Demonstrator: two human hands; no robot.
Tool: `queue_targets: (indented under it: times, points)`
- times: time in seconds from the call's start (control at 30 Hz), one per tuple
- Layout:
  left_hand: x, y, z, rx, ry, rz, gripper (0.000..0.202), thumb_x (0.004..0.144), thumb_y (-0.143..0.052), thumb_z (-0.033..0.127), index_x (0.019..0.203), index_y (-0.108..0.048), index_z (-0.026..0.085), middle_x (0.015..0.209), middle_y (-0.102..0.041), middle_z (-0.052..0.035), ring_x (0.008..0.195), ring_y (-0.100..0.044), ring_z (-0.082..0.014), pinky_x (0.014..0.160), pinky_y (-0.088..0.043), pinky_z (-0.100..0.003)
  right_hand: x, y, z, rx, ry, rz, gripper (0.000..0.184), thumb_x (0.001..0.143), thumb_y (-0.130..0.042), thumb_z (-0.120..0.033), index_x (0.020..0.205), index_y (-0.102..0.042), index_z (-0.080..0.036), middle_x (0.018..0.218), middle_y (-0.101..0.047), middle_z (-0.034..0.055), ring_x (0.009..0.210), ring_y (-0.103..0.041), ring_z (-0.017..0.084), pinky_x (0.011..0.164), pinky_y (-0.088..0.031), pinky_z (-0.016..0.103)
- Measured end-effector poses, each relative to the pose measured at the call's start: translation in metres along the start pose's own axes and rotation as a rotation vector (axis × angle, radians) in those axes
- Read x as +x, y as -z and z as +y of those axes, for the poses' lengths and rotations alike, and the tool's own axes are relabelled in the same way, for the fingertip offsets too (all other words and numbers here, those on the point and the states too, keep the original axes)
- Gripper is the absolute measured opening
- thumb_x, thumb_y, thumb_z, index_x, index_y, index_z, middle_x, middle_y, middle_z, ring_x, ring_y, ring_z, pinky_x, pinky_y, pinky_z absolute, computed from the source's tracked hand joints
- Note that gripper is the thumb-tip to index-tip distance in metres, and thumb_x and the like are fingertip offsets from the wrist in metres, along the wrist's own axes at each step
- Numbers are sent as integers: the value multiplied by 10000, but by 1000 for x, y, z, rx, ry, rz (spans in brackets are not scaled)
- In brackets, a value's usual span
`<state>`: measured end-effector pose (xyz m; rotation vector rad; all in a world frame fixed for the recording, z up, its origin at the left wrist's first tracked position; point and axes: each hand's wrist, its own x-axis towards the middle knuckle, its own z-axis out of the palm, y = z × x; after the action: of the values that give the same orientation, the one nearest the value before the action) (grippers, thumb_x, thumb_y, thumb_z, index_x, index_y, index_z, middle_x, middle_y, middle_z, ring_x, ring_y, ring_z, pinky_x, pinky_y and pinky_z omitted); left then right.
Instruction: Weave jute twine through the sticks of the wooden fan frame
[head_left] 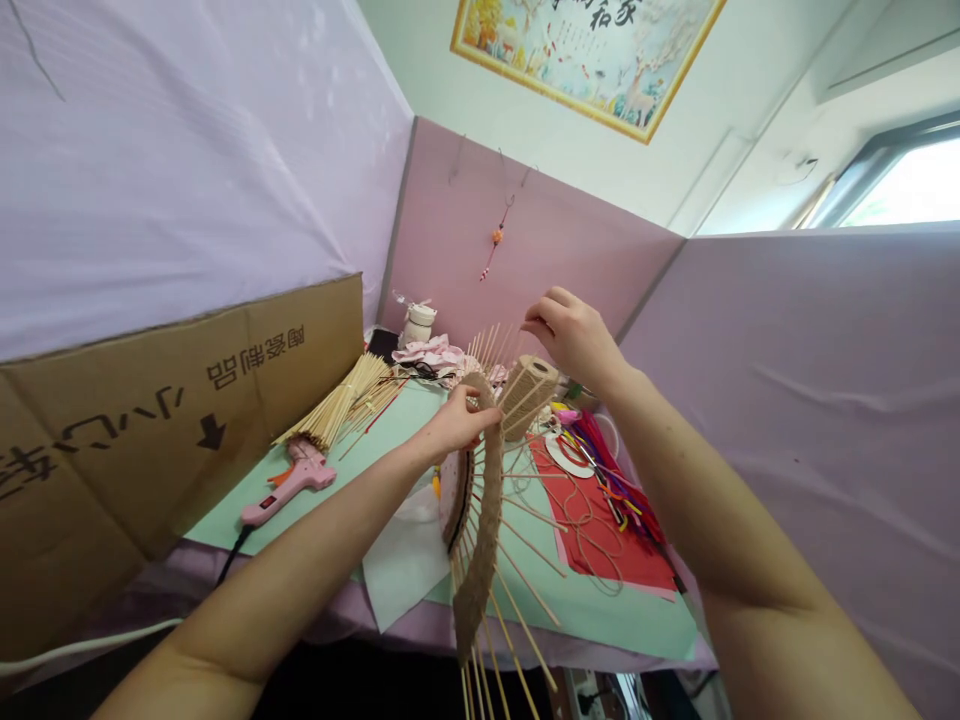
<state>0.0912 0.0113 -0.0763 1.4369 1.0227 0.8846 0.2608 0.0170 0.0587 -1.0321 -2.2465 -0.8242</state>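
My left hand (456, 424) grips the top edge of a half-woven jute piece (480, 520), a round frame with wooden sticks radiating out, held on edge above the table. My right hand (570, 330) is raised above it with fingers pinched together, apparently on a thin strand of jute twine that I can hardly see. A spool of jute twine (529, 392) stands just behind the piece. Loose twine (585, 510) trails over a red sheet (600, 540).
A pink glue gun (292, 485) lies on the mint-green mat (360, 460) beside a bundle of wooden sticks (341, 405). A cardboard sheet (150, 430) leans at the left. Coloured pipe cleaners (622, 480), white paper (405, 555) and a small white jar (418, 322) are also there.
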Motion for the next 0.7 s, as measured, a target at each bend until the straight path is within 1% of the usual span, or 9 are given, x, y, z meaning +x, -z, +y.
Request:
queue_targets:
  times: [0.13, 0.23, 0.3, 0.37, 0.43, 0.53, 0.6, 0.7]
  points:
    - [1, 1, -2, -22, 14, 1, 537, 752, -654, 360, 1206, -405, 213, 947, -557, -17, 550, -504, -71, 491, -445, -201, -22, -30, 6, 64, -264, 38, 154, 872, -532, -265, 754, -596, -188, 773, -578, 49, 697, -505, 173, 667, -383, 296]
    - [0, 0, -1, -23, 18, 0, 533, 753, -653, 354, 1203, -406, 213, 939, -553, -9, 531, -497, -62, 491, -443, -199, -41, -58, 8, 120, -465, 48, 122, 800, -544, -259, 706, -579, -191, 730, -583, 43, 673, -479, 170, 659, -360, 293]
    - [0, -1, -1, -27, 12, 0, 534, 750, -658, 338, 1203, -407, 210, 922, -550, -4, 529, -495, -61, 488, -436, -194, -52, -80, 5, 214, -621, 13, 104, 760, -548, -254, 683, -577, -190, 690, -580, 34, 646, -462, 163, 657, -352, 293]
    - [1, -4, -1, -34, 4, -1, 531, 750, -665, 327, 1199, -409, 207, 912, -547, -2, 529, -492, -60, 485, -430, -191, -58, -104, -4, 386, -746, -81, 113, 734, -545, -252, 649, -576, -185, 621, -559, 13, 601, -449, 149, 636, -348, 284]
    - [2, -5, -3, -47, -6, 2, 524, 753, -670, 334, 1191, -413, 203, 913, -540, -4, 527, -483, -56, 476, -419, -186, -61, -126, -15, 491, -763, -146, 134, 721, -548, -270, 620, -574, -184, 576, -554, -3, 570, -462, 139, 598, -349, 265]
    - [3, -3, -7, -74, -29, 19, 543, 748, -690, 378, 1186, -419, 206, 913, -533, -3, 530, -479, -53, 464, -402, -179, -60, -146, -31, 534, -778, -155, 120, 691, -582, -298, 632, -580, -193, 572, -558, -17, 553, -469, 137, 569, -346, 259]
    - [4, 0, -10, -97, -36, 22, 538, 752, -687, 416, 1180, -427, 222, 901, -533, 2, 540, -494, -60, 479, -419, -183, -60, -151, -38, 536, -796, -138, 120, 680, -598, -311, 644, -577, -198, 577, -553, -22, 556, -466, 140, 570, -343, 266]
    - [5, 7, -10, -134, -25, -2, 389, 815, -600, 467, 1103, -466, 242, 868, -550, 12, 546, -523, -68, 509, -446, -191, -60, -149, -41, 535, -815, -108, 150, 716, -576, -344, 677, -581, -199, 592, -555, -20, 576, -470, 144, 581, -346, 272]
